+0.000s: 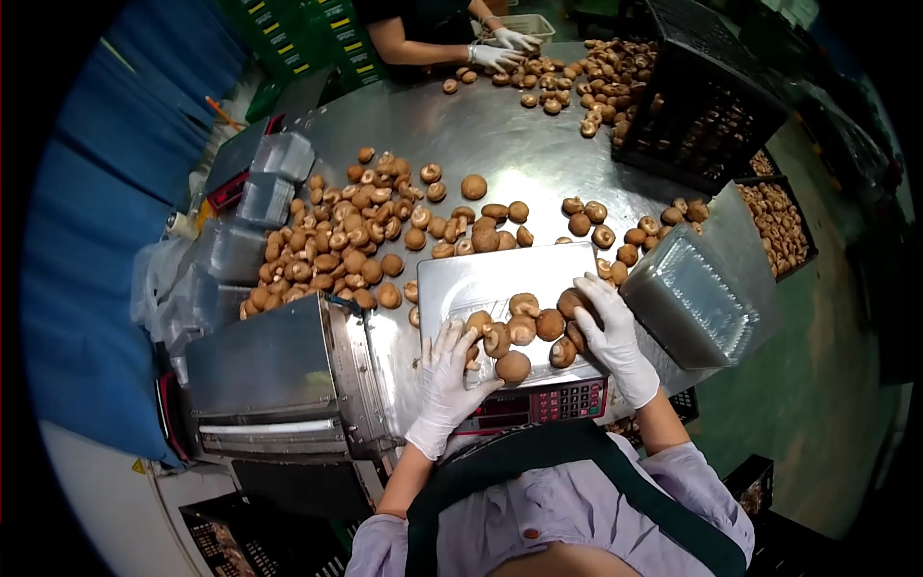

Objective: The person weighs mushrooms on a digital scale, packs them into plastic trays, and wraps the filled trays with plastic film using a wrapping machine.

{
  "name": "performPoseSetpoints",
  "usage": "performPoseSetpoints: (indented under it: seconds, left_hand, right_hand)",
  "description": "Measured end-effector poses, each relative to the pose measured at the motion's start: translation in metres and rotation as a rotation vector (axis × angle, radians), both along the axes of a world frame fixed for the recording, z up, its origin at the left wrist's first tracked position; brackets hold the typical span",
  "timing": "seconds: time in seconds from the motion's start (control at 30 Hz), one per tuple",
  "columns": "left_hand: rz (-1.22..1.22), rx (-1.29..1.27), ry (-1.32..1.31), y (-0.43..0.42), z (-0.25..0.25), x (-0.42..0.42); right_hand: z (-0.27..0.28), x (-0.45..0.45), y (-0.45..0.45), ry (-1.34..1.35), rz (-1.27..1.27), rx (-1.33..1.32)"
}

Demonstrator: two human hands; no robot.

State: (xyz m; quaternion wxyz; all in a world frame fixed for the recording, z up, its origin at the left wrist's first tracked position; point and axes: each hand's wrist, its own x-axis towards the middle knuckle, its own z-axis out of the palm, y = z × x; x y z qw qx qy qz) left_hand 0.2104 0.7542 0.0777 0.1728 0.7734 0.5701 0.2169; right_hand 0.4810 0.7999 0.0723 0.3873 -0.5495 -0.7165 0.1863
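Head view is showing a group of mushrooms point(522, 331) lying on the scale point(567, 260), between the two gloved hands. They are forming a loose band, and its long axis is running across, from the left hand point(447, 383) to the right hand point(616, 338). The left hand is spreading wide, thumb apart from the fingers, and is touching mushrooms at its end. The right hand is curving over mushrooms at the other end; whether it is gripping one, I cannot tell. One round cap point(512, 366) is lying just beside the left thumb, so the left hand is being nearer to it. Beyond the left hand, more to its left, a big heap point(336, 231) is resting on the table point(385, 120). Just to the right of the right hand, a stack of clear boxes point(694, 298) is standing. Farther on that side, a crate point(804, 213) is holding many mushrooms. Far beyond the right hand, a black basket point(711, 96) is standing tilted, mushrooms showing through its mesh
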Motion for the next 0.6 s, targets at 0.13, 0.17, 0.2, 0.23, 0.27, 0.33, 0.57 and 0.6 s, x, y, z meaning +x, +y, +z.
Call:
performPoseSetpoints:
  seconds: [0.13,0.17,0.2,0.23,0.27,0.33,0.57,0.6]
  left_hand:
    - [-0.028,0.031,-0.061,-0.008,-0.011,-0.01]
    - [0.02,0.033,-0.198,-0.007,-0.014,-0.013]
    - [0.068,0.033,-0.336,-0.006,-0.016,-0.015]
    - [0.083,0.101,-0.38,-0.003,-0.012,-0.013]
    - [0.085,0.102,-0.381,0.0,-0.009,-0.01]
    - [0.131,0.028,-0.386,0.003,-0.006,-0.003]
    - [0.1,0.061,-0.355,0.001,-0.011,-0.001]
    - [0.117,0.063,-0.43,0.005,-0.01,-0.001]
  right_hand:
    - [0.0,0.002,-0.004,-0.023,0.083,-0.007]
    - [0.002,0.001,-0.005,-0.1,0.104,-0.022]
    - [0.004,-0.001,-0.007,-0.176,0.124,-0.039]
    - [0.002,-0.003,-0.009,-0.252,0.131,-0.051]
    - [-0.002,-0.007,-0.01,-0.291,0.142,-0.026]
    - [-0.012,-0.008,-0.011,-0.272,0.11,0.003]
    - [-0.013,-0.007,-0.014,-0.162,0.111,-0.046]
    - [-0.013,-0.006,-0.014,-0.088,0.081,-0.056]
